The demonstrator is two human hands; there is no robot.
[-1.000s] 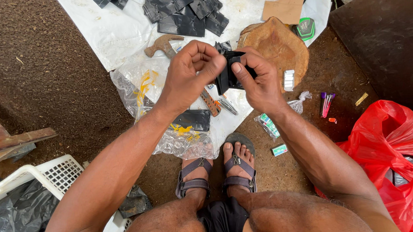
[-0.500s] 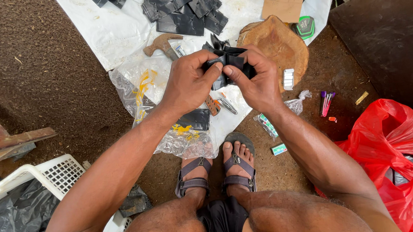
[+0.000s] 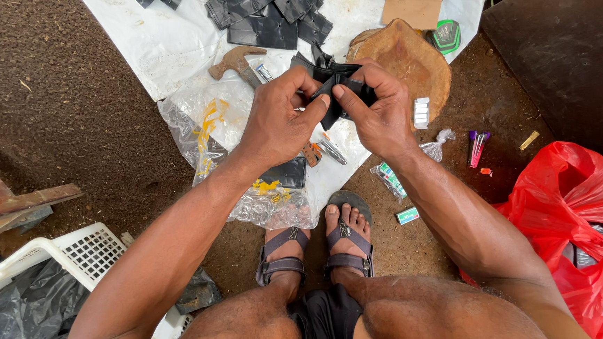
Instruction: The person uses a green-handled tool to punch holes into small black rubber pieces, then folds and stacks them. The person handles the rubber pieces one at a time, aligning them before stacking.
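both hands gripped a black rubber strap piece [image 3: 331, 84], folded and creased, above the white sheet's [image 3: 161, 45] near edge: left hand [image 3: 281, 118] pinching it with thumb and fingers, right hand [image 3: 381, 109] clenched beside a wooden block [image 3: 413, 61].

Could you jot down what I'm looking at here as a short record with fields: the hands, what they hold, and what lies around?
Left hand: left hand pinches the black rubber strip
Right hand: right hand grips the same strip from the other side
Behind the hands: wooden block, hammer, black rubber pieces on a white sheet
Below the hands: clear plastic bag, sandalled feet
Left side: white plastic basket
Right side: red plastic bag
Ground: brown dirt
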